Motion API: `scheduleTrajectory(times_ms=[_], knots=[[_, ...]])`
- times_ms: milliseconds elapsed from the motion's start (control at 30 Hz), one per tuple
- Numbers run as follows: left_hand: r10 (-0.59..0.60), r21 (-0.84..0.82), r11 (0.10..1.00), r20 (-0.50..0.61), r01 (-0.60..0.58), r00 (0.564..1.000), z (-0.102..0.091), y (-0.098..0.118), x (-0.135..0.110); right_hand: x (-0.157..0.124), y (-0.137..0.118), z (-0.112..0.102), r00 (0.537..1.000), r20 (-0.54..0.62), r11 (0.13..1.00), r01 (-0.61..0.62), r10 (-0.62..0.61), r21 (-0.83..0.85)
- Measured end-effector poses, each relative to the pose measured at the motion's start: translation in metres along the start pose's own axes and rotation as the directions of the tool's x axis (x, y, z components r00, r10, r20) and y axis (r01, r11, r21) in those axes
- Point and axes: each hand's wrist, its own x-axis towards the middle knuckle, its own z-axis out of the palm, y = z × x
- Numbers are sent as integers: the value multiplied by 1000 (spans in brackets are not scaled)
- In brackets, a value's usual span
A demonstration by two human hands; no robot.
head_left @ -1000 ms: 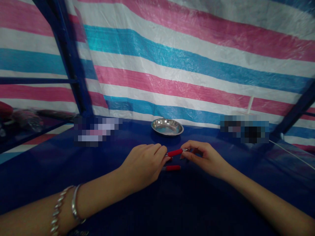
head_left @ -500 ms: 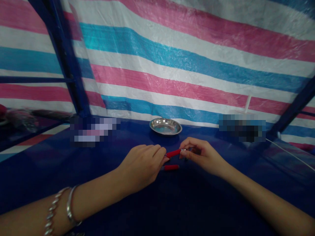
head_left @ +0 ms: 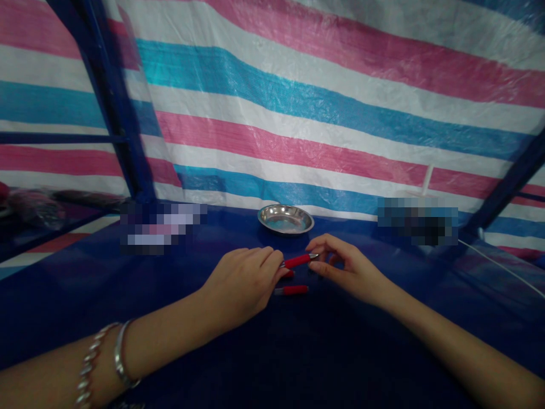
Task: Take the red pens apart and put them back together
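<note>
A small red pen-like piece [head_left: 298, 261] with a silver tip is held level between both hands above the dark blue table [head_left: 298, 352]. My left hand [head_left: 244, 281] pinches its left end with closed fingers. My right hand [head_left: 347, 270] pinches the silver right end with thumb and forefinger. A second red piece [head_left: 292, 290] lies flat on the table just below them. A third bit of red [head_left: 289, 274] peeks out by my left fingertips.
A shallow steel dish [head_left: 285, 219] stands behind the hands near the striped tarp wall [head_left: 323, 113]. Blurred patches lie at the back left [head_left: 162, 227] and back right [head_left: 419, 220]. A blue frame post [head_left: 114, 113] rises at the left. A white cable [head_left: 502, 264] runs at the right.
The held red piece has tilted up a little at its right end. Both hands have shifted slightly left and up. The piece on the table has stayed put.
</note>
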Motion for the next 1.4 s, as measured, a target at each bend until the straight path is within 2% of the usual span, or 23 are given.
scheduleTrajectory(times_ms=[200,400,667,833,1067,1400], knots=[[1,1,1000,8,-1,1000,1,1,0,1,-2,-2,996,13,989,89,-88,-115],[-19,10,1000,4,19,1000,0,1,0,0,-1,-1,998,-13,996,61,-62,-65],[-28,14,1000,31,28,999,1,0,0,0,0,-1,990,3,974,143,-144,-179],[-91,108,991,128,77,988,0,-3,2,0,-1,0,999,-1,962,52,-54,-267],[-207,239,959,228,151,951,-5,-11,5,1,12,-3,1000,13,845,26,-23,-534],[-232,284,946,251,158,940,-5,-15,3,1,25,-4,996,65,806,-9,59,-592]])
